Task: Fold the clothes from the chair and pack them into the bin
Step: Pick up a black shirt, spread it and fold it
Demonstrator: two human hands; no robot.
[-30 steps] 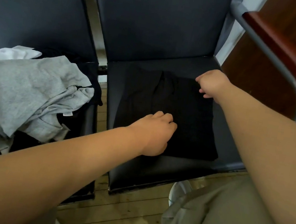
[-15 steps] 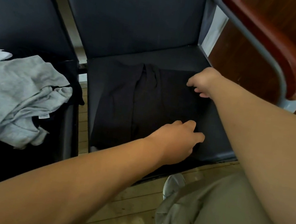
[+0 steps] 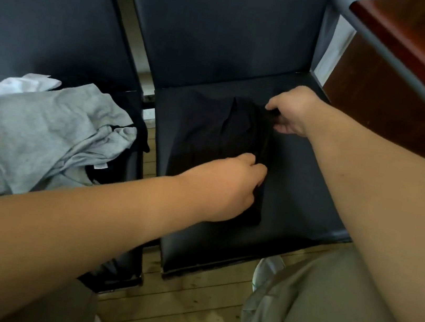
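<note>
The left grip (image 3: 229, 188) and the right grip (image 3: 293, 109) both pinch the right edge of a black cloth (image 3: 209, 138) that lies on the chair (image 3: 305, 180). Grey clothes (image 3: 31, 128) sit in a heap on the next chair (image 3: 48, 12).

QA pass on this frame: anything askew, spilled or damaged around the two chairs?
Nothing spilled or damaged. One untidy spot: a crumpled grey garment heaped on the left chair seat, white cloth behind, black fabric drooping off its edge. The part-folded black garment lies flat on the right seat, left hand and right hand gripping its right edge.
</note>
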